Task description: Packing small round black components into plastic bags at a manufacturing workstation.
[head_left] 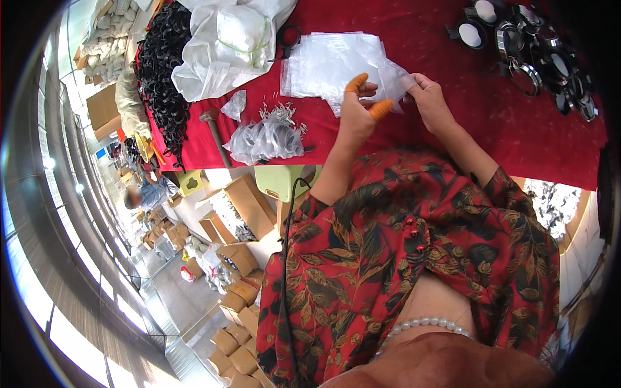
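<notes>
While both hands work over a table covered with red cloth (466,58), a heap of black curved plastic parts (165,71) lies at the far left. Beside it, right, rests a large white plastic sack (207,68); nearer lies a hammer with a long slim handle (218,137). Next, right, sits a crumpled translucent plastic bag (265,141), with short silvery pins (283,111) scattered just beyond. Farther right lies a stack of flat clear plastic bags (323,64). At its near right edge, the left hand (358,116) holds its orange-covered thumb and finger apart; contact cannot be determined. The right hand (433,103) pinches one clear plastic bag (396,79) at its right end, fingertips closed. Black-and-silver round parts (550,64) lie far right.
</notes>
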Demonstrator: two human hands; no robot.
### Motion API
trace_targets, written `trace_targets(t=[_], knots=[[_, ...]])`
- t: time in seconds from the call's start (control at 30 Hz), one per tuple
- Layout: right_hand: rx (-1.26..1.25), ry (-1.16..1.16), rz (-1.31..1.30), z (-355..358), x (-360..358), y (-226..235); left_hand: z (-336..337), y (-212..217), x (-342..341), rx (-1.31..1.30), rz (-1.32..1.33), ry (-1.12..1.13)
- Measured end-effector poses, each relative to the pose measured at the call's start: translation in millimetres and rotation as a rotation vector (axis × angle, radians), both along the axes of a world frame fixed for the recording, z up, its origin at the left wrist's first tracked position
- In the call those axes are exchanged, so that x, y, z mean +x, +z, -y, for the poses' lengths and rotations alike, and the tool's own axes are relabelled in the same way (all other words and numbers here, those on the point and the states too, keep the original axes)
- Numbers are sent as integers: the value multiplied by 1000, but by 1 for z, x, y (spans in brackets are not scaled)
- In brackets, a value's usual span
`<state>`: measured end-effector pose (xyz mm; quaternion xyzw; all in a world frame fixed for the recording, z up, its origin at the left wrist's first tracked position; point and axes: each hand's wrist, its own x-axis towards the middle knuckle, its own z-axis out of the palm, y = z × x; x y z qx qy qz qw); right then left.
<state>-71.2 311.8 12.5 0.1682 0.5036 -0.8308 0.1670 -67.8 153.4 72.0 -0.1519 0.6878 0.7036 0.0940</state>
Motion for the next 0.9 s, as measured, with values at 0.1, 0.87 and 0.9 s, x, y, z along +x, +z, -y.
trace_targets(t=[0.1, 0.87, 0.9], knots=[[-3, 19, 5, -4, -4, 12, -9, 0, 7, -683, -420, -334], [1035, -482, -301, -75, -7, -11, -4, -18, -13, -692, -198, -201], [1043, -487, -306, -82, -13, -15, -6, -23, -16, -683, -204, -202]])
